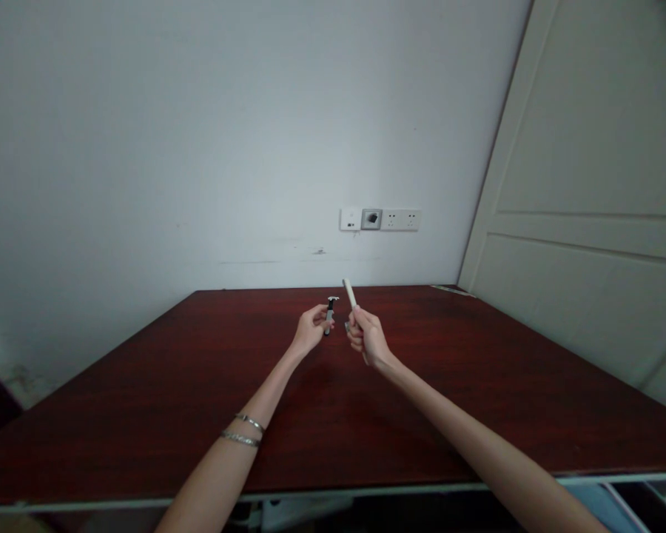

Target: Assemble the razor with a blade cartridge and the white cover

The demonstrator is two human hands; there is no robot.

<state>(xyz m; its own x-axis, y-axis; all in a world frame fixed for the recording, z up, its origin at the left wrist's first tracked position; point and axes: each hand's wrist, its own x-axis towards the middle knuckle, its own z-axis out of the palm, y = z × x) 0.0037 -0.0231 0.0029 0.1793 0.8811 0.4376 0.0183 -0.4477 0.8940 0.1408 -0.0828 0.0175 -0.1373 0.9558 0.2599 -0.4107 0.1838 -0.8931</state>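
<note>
My left hand [311, 328] is closed around the grey-and-black handle of what looks like a razor [329, 317], its pale T-shaped head pointing up. To the right, my right hand [368, 334] grips a slim white stick [349, 293] that slants up and left out of the fist. The stick's lower part is hidden by the fingers, and a small greyish bit shows beside them. Both hands are held over the dark red table [244, 355], a short gap apart, and the two held things do not touch.
A white wall stands behind the table, with a row of sockets and a switch [380, 219]. On the right rises a pale panelled door [588, 185]. Below the table's front edge [366, 488] some blurred items show. A thin pale strip [451, 290] lies at the far right corner.
</note>
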